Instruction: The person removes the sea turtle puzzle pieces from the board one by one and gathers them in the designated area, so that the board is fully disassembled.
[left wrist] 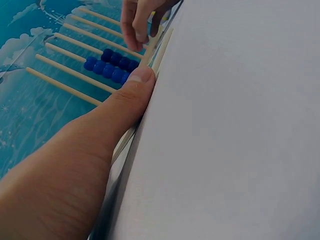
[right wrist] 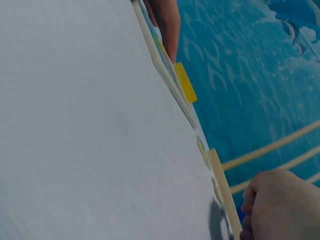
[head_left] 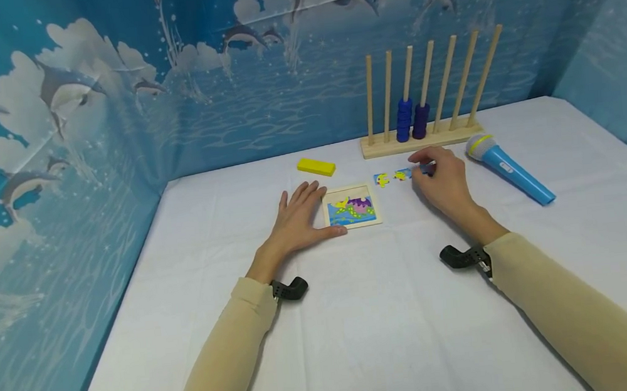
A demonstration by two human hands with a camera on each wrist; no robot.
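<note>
I see the puzzle tray (head_left: 352,193) toward the far edge of the surface (head_left: 370,309), the left grip (head_left: 299,220) spread wide round its left side. Right of it lie two puzzle pieces (head_left: 382,180); the right grip (head_left: 444,181) curls over a third piece (head_left: 431,170); I cannot tell whether it pinches it. Nearer that edge are a yellow block (head_left: 316,167) and peg rack (head_left: 379,149), with a microphone (head_left: 515,173) rightward. My right wrist view hides those fingertips.
</note>
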